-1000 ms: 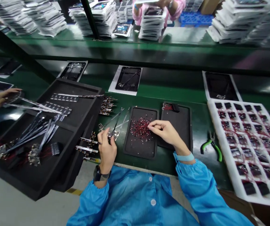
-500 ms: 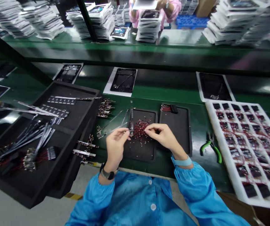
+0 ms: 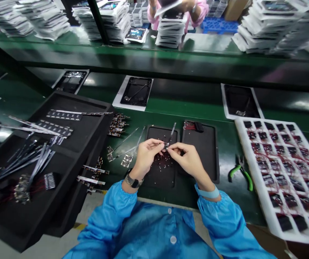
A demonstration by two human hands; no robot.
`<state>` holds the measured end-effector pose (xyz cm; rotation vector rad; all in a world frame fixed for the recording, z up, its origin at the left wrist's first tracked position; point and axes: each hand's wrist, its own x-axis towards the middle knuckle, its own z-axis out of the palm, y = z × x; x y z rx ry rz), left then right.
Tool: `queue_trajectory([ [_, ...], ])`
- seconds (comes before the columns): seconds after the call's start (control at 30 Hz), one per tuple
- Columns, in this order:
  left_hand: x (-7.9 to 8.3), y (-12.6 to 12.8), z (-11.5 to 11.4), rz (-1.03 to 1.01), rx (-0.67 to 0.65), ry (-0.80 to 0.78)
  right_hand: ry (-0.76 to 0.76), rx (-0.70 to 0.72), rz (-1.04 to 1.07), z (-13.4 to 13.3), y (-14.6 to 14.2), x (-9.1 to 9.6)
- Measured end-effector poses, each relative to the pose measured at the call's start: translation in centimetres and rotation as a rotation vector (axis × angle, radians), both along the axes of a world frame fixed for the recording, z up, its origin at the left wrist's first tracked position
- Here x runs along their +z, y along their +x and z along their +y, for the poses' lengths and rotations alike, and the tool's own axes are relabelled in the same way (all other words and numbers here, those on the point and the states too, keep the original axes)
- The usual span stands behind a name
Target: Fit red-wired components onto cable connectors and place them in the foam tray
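My left hand (image 3: pixel 146 154) pinches a small circuit board (image 3: pixel 166 146) with a thin flat cable (image 3: pixel 173 130) rising from it. Close against the board's other side is my right hand (image 3: pixel 189 158), thumb and forefinger pressed together; whatever they grip is too small to name. Both hands are over a shallow black tray (image 3: pixel 154 178) holding a heap of tiny red-wired parts (image 3: pixel 165 161), partly covered by the fingers. Left of the tray, several more boards with flat cables (image 3: pixel 127 160) lie on the green bench.
Beside the first tray is a second black tray (image 3: pixel 201 151) with a black red-wired part. Green-handled pliers (image 3: pixel 240 171) lie near a white foam tray (image 3: pixel 239 133) of components. Large black bins (image 3: pixel 70 144) fill the left. Tablet housings (image 3: pixel 137 91) lie behind; a person in pink works beyond.
My left hand has moved right and slightly up, bringing the board to my right hand. The flat cable now leans right. My view has shifted slightly.
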<state>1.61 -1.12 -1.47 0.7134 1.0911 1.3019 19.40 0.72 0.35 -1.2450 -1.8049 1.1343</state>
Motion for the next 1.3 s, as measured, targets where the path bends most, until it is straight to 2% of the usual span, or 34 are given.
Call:
queue_trajectory([
  [0.17,0.0,-0.2,-0.1,0.076,-0.010,0.016,-0.036,0.007,-0.009,0.0,-0.1,0.0],
  [0.37,-0.1,0.2,-0.7,0.337,0.026,0.107,-0.039,-0.007,-0.057,-0.1,-0.1,-0.4],
  [0.43,-0.1,0.2,-0.8,0.364,0.036,0.120,-0.034,-0.011,-0.060,-0.2,-0.2,-0.4],
  [0.6,0.0,-0.6,-0.5,0.187,-0.040,0.053,-0.078,-0.005,-0.010,-0.2,-0.1,-0.1],
  [0.77,0.0,-1.3,-0.2,0.073,-0.131,0.019,-0.172,0.064,0.049,0.1,0.5,0.0],
  [0.93,-0.1,-1.5,-0.1,0.045,-0.182,0.002,-0.214,0.136,0.061,0.4,1.0,-0.4],
  [1.3,0.2,-1.4,0.0,0.041,-0.173,-0.013,-0.215,0.150,0.134,0.8,1.1,-1.2],
])
